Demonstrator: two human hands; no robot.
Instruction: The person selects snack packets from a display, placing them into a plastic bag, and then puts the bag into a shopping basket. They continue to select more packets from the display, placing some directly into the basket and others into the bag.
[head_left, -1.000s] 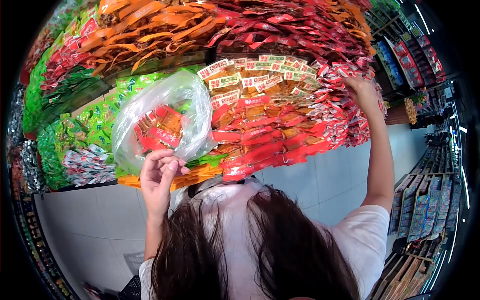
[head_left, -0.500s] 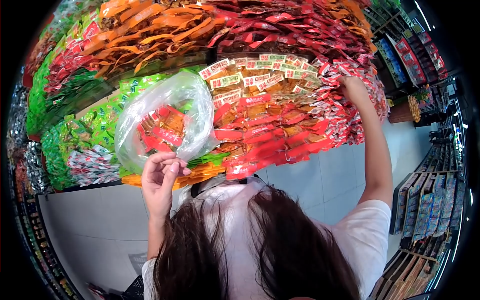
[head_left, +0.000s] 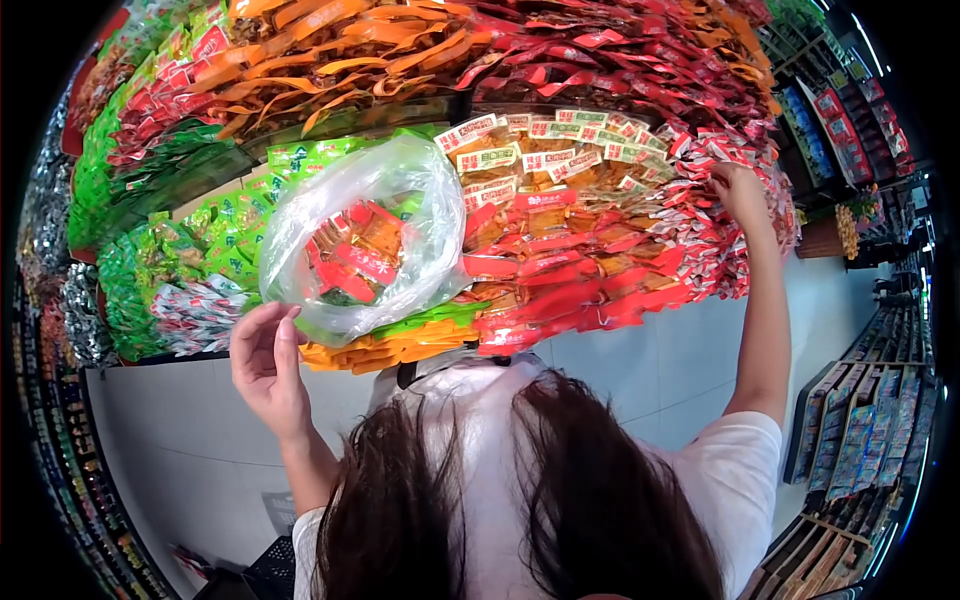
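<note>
My right hand (head_left: pixel 741 193) reaches into a heap of small red-and-white snack packets (head_left: pixel 712 250), its fingers drawn together on one at the surface; the fingertips are partly hidden. A clear plastic bag (head_left: pixel 438 240) lies with its mouth wide on the display. Inside it are several red-ended snack packets (head_left: pixel 362 262) with brown contents. Just off the bag's lower left edge, my left hand (head_left: pixel 270 368) is raised with loosely bent fingers and nothing visible in it. Right of the bag are red-ended packets (head_left: pixel 560 270) and packets with white-and-green labels (head_left: pixel 565 160).
Green packets (head_left: pixel 225 225) and white-and-green ones (head_left: pixel 200 315) lie left of the bag, yellow-orange packets (head_left: pixel 390 350) along the front edge. Orange packets (head_left: pixel 340 50) and dark red packets (head_left: pixel 600 60) form the back row. A stocked shelf (head_left: pixel 860 420) stands at right beyond the floor.
My left hand has moved left and slightly down, away from the bag's near rim, with its fingers loosening. My right hand stays at the small packets. The whole view has shifted slightly.
</note>
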